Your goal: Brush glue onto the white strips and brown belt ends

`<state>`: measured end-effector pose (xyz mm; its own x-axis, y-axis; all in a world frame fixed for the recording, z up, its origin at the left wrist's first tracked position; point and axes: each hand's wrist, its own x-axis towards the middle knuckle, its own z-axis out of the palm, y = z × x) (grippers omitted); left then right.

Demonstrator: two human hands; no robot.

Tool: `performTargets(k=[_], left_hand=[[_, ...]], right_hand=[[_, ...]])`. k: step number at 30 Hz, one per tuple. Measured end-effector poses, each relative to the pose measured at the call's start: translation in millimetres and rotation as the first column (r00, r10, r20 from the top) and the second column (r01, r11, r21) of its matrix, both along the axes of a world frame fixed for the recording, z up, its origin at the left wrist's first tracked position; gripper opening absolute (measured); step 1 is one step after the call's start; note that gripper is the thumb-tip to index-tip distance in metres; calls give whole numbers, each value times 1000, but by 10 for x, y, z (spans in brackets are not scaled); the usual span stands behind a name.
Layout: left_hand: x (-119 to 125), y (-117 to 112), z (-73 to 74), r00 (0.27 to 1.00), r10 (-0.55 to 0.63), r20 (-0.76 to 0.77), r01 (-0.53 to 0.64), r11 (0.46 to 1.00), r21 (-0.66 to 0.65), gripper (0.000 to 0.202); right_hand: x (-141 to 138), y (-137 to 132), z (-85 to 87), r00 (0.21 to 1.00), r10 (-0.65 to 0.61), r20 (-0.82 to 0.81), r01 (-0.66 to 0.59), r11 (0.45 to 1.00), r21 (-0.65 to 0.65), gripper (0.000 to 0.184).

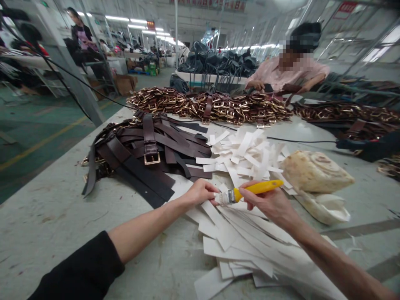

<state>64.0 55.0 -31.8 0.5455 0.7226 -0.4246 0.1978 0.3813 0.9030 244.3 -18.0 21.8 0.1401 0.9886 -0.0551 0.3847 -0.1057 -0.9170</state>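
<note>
My right hand (268,202) grips a paintbrush (261,187) by its yellow handle, with the bristle end pointing left. The whitish, coated bristles lie against the fingertips of my left hand (201,193). That hand is closed in a pinch at the upper end of a white strip (218,225); its fingers partly hide what they hold. Under both hands, a fanned stack of white strips (246,258) spreads toward the lower right. Beyond the brush is a loose heap of short white strips (243,154).
Dark brown belts (150,137) with gold buckles are piled at left. More buckled belts (215,106) line the table's (150,258) far side. A stained, pale container (315,171) stands right of the brush. A black cable (300,141) crosses the table. A co-worker (290,71) handles straps opposite.
</note>
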Motion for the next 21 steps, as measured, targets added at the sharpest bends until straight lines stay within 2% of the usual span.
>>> performTargets(k=[5, 9, 12, 15, 18, 21], left_hand=[[20, 4, -3, 998, 2, -66, -4, 1000, -28, 32], [29, 2, 37, 994, 34, -109, -38, 999, -36, 42], [27, 13, 65, 990, 37, -133, -31, 998, 49, 42], [0, 34, 113, 989, -11, -146, 32, 989, 145, 36], [-84, 50, 281, 989, -42, -139, 70, 977, 201, 27], [-192, 91, 624, 994, -13, -108, 40, 968, 247, 17]], right_hand=[[-46, 24, 7, 999, -28, 28, 27, 1000, 14, 34], [-56, 38, -8, 999, 16, 50, -16, 1000, -2, 32], [103, -40, -21, 997, 7, 82, -5, 1000, -18, 30], [429, -202, -26, 987, -65, 144, 69, 997, -24, 31], [820, -392, -57, 954, -150, 260, 168, 985, -48, 35], [1144, -556, -111, 916, -214, 341, 254, 964, -79, 40]])
